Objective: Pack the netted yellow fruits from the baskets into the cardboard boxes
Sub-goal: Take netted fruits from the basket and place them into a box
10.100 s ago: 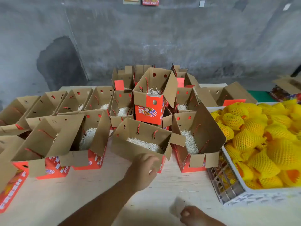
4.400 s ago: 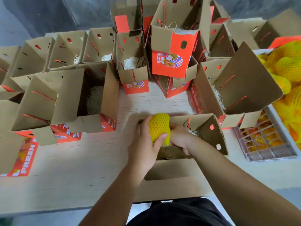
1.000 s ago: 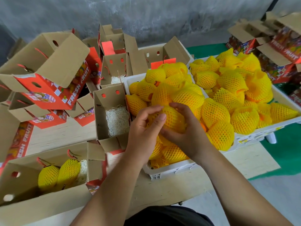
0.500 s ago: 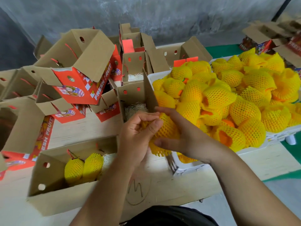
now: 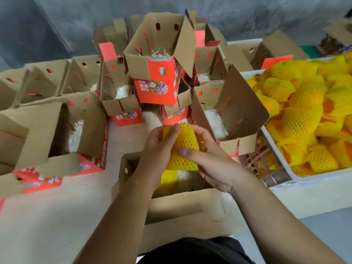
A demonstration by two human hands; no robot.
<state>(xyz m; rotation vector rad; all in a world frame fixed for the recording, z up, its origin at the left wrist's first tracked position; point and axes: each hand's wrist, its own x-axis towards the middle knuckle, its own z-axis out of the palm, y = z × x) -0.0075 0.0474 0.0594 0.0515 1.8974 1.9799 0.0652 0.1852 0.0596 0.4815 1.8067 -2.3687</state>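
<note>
Both hands up front, centre frame, forearms coming in from the bottom edge. Left hand [image 5: 158, 149] curls round the left side of one netted fruit [image 5: 183, 147], thumb up near the top of the net. Right hand [image 5: 211, 161] grips the right side, index finger laid across the front of the net, other fingers behind it. So both hands clamp the same fruit, held upright.

Fruit sits directly above the open near box [image 5: 171, 202], which stands on the wooden surface [image 5: 47, 216] closest to the person. Inside that box: one more netted fruit [image 5: 168, 177] partly hidden under the held one, plus pale shredded padding. Whether more fruits lie beneath, cannot tell.

Counts:
- Fruits in hand: 1.
- Fruits visible in near box: at least 1.
- White basket [image 5: 304, 180] on the right: heaped pile of netted fruits [image 5: 304, 115], well over a dozen, exact number unclear due to blur and overlap.
- Open cardboard boxes on the surface beyond the hands: roughly ten or more, flaps up, several showing white shredded padding. One red-sided box [image 5: 158, 73] is stacked on top of others at centre back.
- One open box [image 5: 228, 109] stands between the hands and the basket, padding only.

Dark clothing at the bottom edge.
</note>
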